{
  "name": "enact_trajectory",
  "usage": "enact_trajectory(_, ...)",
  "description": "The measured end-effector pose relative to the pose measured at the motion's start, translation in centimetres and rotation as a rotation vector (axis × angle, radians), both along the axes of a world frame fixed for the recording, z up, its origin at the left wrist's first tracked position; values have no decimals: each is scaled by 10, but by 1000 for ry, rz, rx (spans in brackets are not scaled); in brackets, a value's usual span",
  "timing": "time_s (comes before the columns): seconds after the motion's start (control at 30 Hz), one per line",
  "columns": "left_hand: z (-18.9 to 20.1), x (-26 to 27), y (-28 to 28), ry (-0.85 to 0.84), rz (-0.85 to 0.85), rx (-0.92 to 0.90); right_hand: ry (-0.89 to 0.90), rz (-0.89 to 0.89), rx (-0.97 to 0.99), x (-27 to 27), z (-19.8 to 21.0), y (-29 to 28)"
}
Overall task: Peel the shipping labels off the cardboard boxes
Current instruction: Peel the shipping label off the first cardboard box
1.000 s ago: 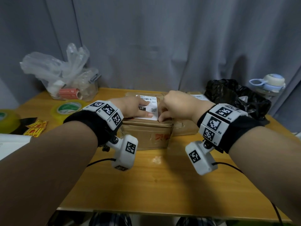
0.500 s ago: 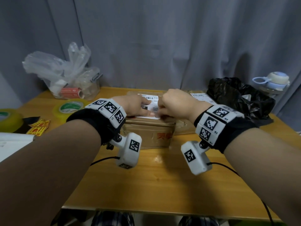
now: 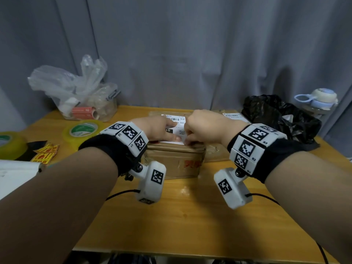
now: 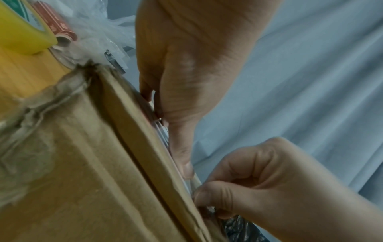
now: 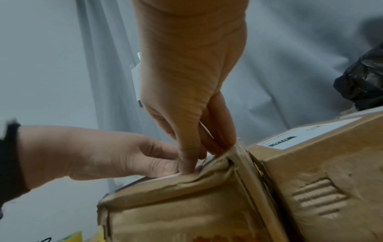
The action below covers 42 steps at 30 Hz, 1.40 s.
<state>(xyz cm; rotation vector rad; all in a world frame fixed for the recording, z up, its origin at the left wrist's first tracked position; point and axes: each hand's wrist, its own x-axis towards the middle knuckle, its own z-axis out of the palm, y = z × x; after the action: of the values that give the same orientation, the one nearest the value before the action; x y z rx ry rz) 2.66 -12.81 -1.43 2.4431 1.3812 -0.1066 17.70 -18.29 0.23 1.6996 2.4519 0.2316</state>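
On the wooden table (image 3: 190, 216), the nearer cardboard box (image 3: 177, 161) carries its label (image 3: 176, 128) on top, left hand (image 3: 158, 130) pressing it flat with straight fingers, right hand (image 3: 202, 128) pinching its near corner; recommend a slow, low peel to avoid tearing.

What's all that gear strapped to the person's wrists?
Each bare forearm wears a black fabric cuff topped by white blocks printed with black square codes. Under each wrist hangs a white camera pod bearing another code, trailing a thin black cable. No sleeves or gloves.

Dim, soft light; blurred wrist views
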Motion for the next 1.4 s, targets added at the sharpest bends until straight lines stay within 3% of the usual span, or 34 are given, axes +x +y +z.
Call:
enact_trajectory(0.23,-4,-1,3,-12,-18,16,11,-38,102,0,-10,-12)
enact_trajectory(0.37,-9,-6,0,-130,-28,23,80,-108,161,-6,-13,-4)
enact_trajectory(0.6,-10,-13,-1,-217,-40,192,294,-96,-67,16,2,-7)
enact_trajectory(0.8,0,-17,2,-172,-32,92,496,-87,-143,17,-9,-16)
enact_trajectory(0.93,-1,-20,2,-203,-17,28,460,-42,-33,7,-13,-14)
enact_trajectory(1.13,-8,-23,4,-233,-12,45,287,-22,-22,-1,-12,-3)
enact_trajectory(1.4,-7,-23,7,-187,-27,69,299,-48,-1,0,-6,1)
